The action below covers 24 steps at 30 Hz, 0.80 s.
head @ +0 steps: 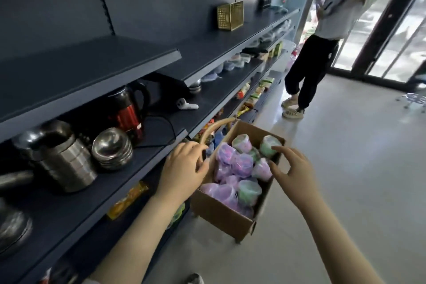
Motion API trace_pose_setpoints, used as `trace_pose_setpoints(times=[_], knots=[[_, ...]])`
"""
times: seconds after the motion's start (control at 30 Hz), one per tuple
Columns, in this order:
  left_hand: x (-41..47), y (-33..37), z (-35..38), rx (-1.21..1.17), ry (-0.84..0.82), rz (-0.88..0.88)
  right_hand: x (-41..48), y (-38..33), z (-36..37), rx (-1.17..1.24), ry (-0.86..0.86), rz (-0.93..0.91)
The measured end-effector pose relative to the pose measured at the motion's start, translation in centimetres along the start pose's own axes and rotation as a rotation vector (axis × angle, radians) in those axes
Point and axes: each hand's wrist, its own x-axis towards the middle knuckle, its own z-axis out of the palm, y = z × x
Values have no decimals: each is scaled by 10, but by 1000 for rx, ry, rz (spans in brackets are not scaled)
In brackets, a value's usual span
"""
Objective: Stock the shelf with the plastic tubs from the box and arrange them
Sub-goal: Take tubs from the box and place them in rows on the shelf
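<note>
Plastic tubs (242, 163), roughly a dozen in purple, pink and green, fill the one cardboard box (221, 217) by the shelf (69, 210), your left hand (184, 168) loosely curled, your right hand (292, 173) spread, both empty.

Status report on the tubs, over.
Left hand at box rim, grip unclear. Right hand open above tubs, holding none. Wooden handle arches just past the left fingers.

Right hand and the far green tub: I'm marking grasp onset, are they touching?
Cannot tell. In the head view the index fingertip of the right hand overlaps the far green tub, but from above a hover would look the same.
</note>
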Motion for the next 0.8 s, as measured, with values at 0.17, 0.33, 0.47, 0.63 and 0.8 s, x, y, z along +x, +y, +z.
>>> trace_pose_setpoints(times=[0.17, 0.33, 0.47, 0.63, 0.8], knots=[[45, -8, 68, -91, -109, -11, 42, 61, 24, 16, -36, 135], [90, -22, 123, -170, -177, -48, 87, 108, 54, 84, -33, 225], [125, -32, 163, -173, -248, -48, 110, 141, 75, 143, -6, 322], [172, -42, 215, -159, -293, -75, 158, 196, 104, 169, -55, 432], [213, -57, 294, -159, -313, -173, 223, 270, 160, 182, -132, 492]])
